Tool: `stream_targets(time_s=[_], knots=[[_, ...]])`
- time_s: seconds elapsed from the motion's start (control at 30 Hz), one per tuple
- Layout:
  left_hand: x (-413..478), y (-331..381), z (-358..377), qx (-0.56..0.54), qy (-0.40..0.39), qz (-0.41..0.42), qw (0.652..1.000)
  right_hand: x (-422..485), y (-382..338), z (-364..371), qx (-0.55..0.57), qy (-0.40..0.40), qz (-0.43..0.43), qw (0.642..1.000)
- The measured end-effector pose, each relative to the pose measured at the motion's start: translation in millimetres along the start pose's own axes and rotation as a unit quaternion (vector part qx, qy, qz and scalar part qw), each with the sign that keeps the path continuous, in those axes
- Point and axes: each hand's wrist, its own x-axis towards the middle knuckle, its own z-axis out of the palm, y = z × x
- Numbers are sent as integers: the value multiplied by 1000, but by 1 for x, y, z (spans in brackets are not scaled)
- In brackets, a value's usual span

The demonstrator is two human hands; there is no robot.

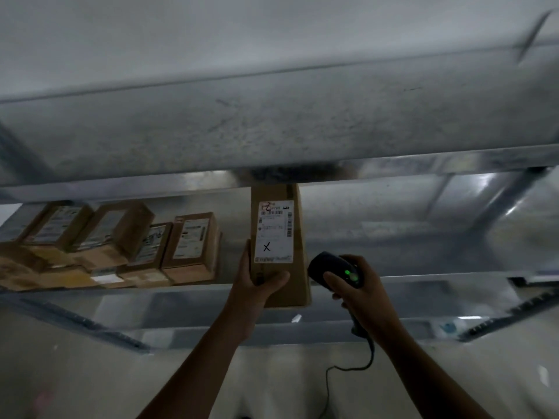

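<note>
Centre frame: brown cardboard box (279, 246) w/ white label (274, 231), black barcodes, black X, red scribble up top. Right of it: black scanner (335, 269), green light lit, black cable (348, 370). Left: brown boxes (121, 243) w/ white labels. Shelving (423, 279) grey metal.

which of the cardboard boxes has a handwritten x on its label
The tall box gripped by the left hand, beside the scanner. Its white label bears a black X; the boxes stacked at the shelf's left show none that can be made out.
</note>
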Motion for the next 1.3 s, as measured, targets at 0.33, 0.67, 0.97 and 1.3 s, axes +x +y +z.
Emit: stream_targets(time_s=[0.33,0.67,0.97,1.3], knots=[[14,4,-7,38,-35,41,998,-21,-9,8,10,54,-1,999],[8,-16,-61,138,-34,58,988,-29,-28,41,34,82,-9,996],[14,-25,-93,236,-52,118,963,-42,-42,69,2,85,-19,996],[31,-51,-107,252,-72,70,962,-55,-47,77,-1,117,-17,993]])
